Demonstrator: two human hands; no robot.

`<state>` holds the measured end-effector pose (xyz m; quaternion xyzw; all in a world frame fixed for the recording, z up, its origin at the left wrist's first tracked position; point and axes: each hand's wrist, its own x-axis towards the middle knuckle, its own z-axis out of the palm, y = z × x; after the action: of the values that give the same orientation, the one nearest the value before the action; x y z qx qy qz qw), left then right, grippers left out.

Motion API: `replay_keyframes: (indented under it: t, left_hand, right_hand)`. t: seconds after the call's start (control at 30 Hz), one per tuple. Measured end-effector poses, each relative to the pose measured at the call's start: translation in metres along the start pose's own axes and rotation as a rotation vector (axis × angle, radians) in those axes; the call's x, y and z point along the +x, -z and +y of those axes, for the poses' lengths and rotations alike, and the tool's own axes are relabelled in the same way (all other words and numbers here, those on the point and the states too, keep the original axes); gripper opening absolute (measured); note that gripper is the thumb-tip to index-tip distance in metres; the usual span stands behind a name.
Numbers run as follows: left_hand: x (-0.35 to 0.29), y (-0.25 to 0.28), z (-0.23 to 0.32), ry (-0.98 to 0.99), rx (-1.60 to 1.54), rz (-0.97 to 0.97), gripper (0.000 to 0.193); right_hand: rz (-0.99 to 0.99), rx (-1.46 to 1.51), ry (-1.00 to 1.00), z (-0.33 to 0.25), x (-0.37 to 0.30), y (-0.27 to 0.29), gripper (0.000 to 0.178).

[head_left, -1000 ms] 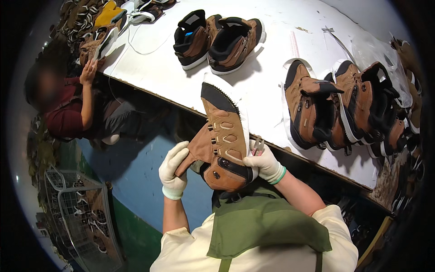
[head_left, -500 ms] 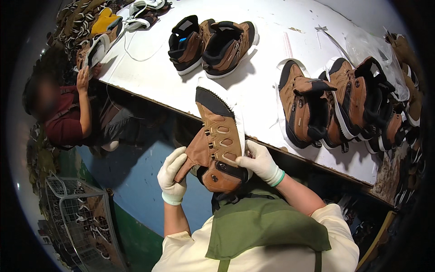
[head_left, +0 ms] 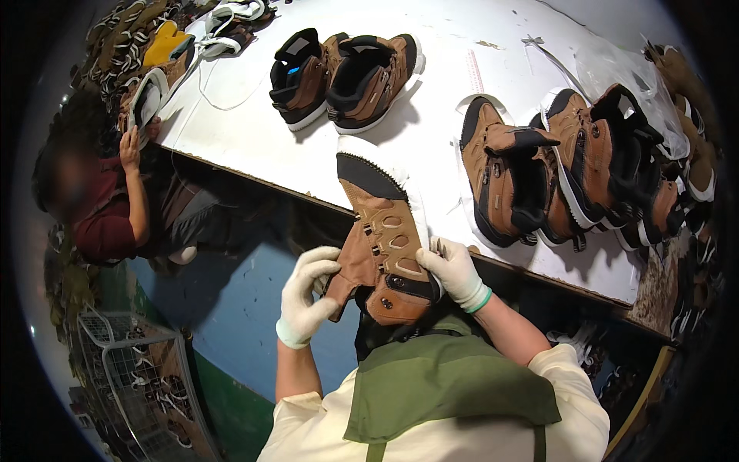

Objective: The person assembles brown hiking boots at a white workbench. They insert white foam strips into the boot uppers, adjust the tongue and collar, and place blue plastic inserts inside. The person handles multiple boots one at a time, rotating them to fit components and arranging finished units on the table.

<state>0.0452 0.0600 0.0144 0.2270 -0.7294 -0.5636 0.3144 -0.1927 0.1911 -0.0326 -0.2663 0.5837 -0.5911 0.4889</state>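
A brown boot-like shoe (head_left: 394, 240) with a black toe cap and white sole edge is tilted in front of me, toe toward the table. My right hand (head_left: 456, 276), in a white glove with a green cuff, grips its sole side near the heel, thumb on the upper. My left hand (head_left: 306, 296), gloved the same way, is closed on the shoe's loose brown tongue (head_left: 346, 273), which sticks out leftward. Part of the left fingers is hidden behind the tongue. The shoe's heel end hangs just above my green apron (head_left: 446, 385).
On the white table (head_left: 239, 138), a pair of similar shoes (head_left: 362, 81) stands at the back, and several more (head_left: 508, 177) crowd the right side beside clear plastic (head_left: 616, 69). A seated person (head_left: 108, 192) handles a shoe at left. A wire cart (head_left: 138, 377) holding shoes stands lower left.
The shoe has shifted a little to the right in the picture. My left fingers have reached farther around the tongue, and the right hand keeps its hold. The table items shifted slightly left with the view.
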Motion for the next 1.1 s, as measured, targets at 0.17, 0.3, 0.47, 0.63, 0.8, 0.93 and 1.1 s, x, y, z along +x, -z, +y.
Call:
replay_keyframes:
  t: [0.17, 0.3, 0.47, 0.63, 0.8, 0.93, 1.1]
  left_hand:
    - [0.044, -0.014, 0.033, -0.114, 0.209, -0.046, 0.039]
    - [0.064, -0.03, 0.024, -0.248, 0.518, -0.048, 0.046]
    - [0.059, -0.048, 0.029, -0.26, 0.596, 0.006, 0.039]
    - [0.059, -0.055, 0.033, -0.246, 0.632, 0.026, 0.029]
    - [0.059, -0.059, 0.031, -0.25, 0.679, 0.065, 0.024]
    - [0.06, -0.057, 0.03, -0.283, 0.721, 0.045, 0.023]
    - [0.059, -0.045, 0.024, -0.297, 0.646, -0.015, 0.022]
  right_hand:
    - [0.017, -0.094, -0.001, -0.004, -0.005, 0.002, 0.023]
    - [0.017, -0.113, 0.024, -0.01, -0.012, 0.003, 0.019]
    - [0.028, -0.172, 0.036, -0.02, -0.02, 0.009, 0.018]
    - [0.015, -0.14, 0.016, -0.029, -0.024, 0.006, 0.018]
    - [-0.003, -0.192, 0.005, -0.029, -0.02, 0.007, 0.02]
    - [-0.006, -0.19, 0.004, -0.028, -0.019, 0.007, 0.02]
    - [-0.002, -0.157, -0.024, -0.028, -0.018, 0.008, 0.019]
